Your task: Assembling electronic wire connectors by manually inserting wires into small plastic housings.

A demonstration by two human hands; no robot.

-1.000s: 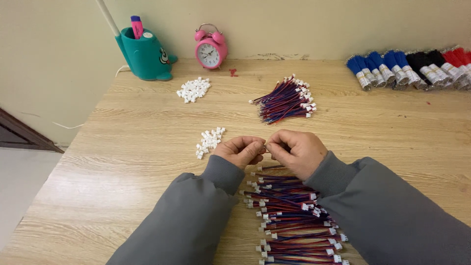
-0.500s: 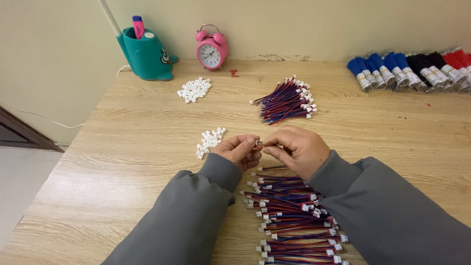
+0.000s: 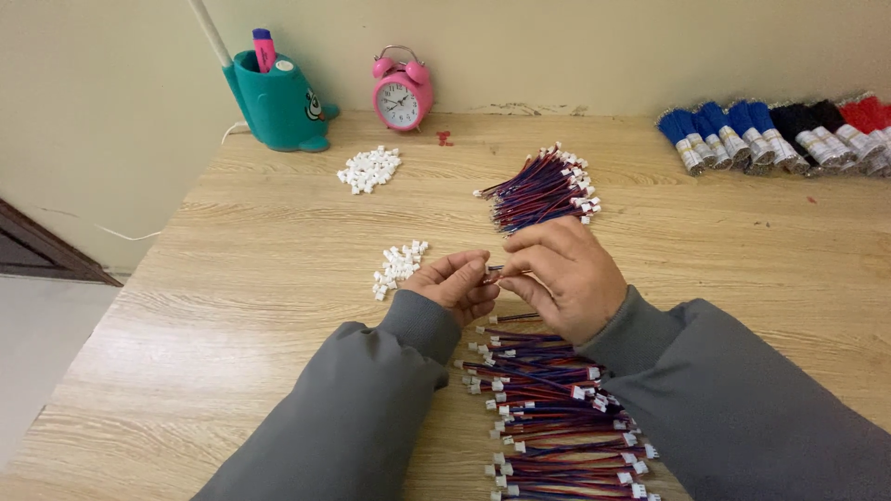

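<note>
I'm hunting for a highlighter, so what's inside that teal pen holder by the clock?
A pink highlighter sticks up out of the teal pen holder, with a white-topped item beside it. The holder's wall hides anything deeper inside.

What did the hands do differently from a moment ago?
Hardly anything. The left hand and right hand stayed pressed together, pinching a short wire between the fingertips, shifting only slightly. The wire piles, white connectors and pink clock did not move.

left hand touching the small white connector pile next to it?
Apart. The head view shows bare table between the left hand and the white connector pile.
</note>
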